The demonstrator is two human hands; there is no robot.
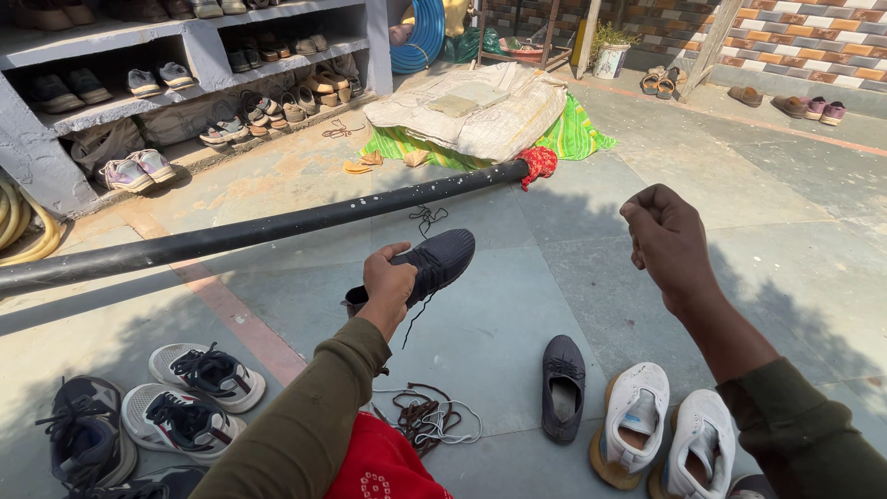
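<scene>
- Right at the bottom edge I see red cloth (pixel 383 467) over my lap, and just beyond it a tangle of loose laces (pixel 425 418) on the stone floor (pixel 517 305).
- To the right sit a pair of white sneakers (pixel 665 434), with a single dark shoe (pixel 562 386) lying beside them, opening up, no lace that I can make out.
- To the left, three laced trainers (pixel 157 407) wait in a cluster.
- My left hand (pixel 386 285) holds the black shoe (pixel 427 266) up off the floor, fingers clamped round its heel end, a lace dangling below.
- My right hand (pixel 667 242) is raised well apart, fingers curled together; whether it pinches a lace I cannot tell.
- My read: I'm working this shoe's lace, and the next move calls for bringing the right hand across to the eyelets.
- Beyond, a black pipe (pixel 268 226) crosses, red rag at its tip.
- Farthest, a shoe rack (pixel 194 55) and a covered bundle (pixel 471 115).
</scene>
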